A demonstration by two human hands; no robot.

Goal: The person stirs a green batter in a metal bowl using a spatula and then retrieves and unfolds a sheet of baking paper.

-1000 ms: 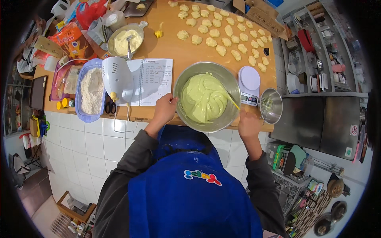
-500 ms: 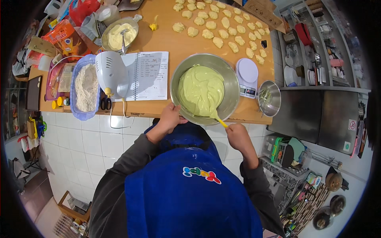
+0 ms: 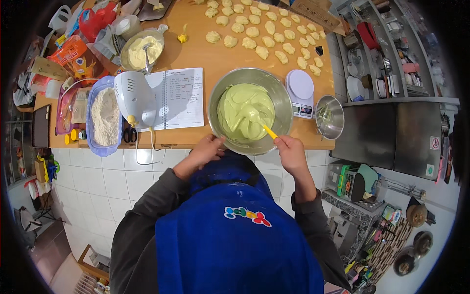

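Note:
A large steel bowl [image 3: 217, 85] at the table's front edge holds smooth pale green batter [image 3: 235, 105]. My right hand [image 3: 290, 149] is closed round the handle of a yellow spatula [image 3: 269, 130], whose head sits in the batter near the middle. At the bowl's lower left rim, my left hand [image 3: 208, 147] grips the edge with curled fingers. Right of the bowl are a white digital scale [image 3: 300, 85] and a small steel bowl [image 3: 330, 125]. To the left lie an open spiral notebook [image 3: 183, 98] and a white hand mixer [image 3: 134, 95].
Dough pieces [image 3: 267, 41] cover the table's far right. A blue tub of flour [image 3: 104, 115], a bowl of cream-coloured mixture [image 3: 142, 51] and packets [image 3: 78, 49] crowd the left. The wooden table [image 3: 225, 56] stands on white tiles, beside shelving [image 3: 394, 73] and a dark cabinet front [image 3: 372, 130].
My left hand has shifted down from the bowl's left side to its lower left. The spatula has moved through the batter, its head now further from the near rim than half a second ago.

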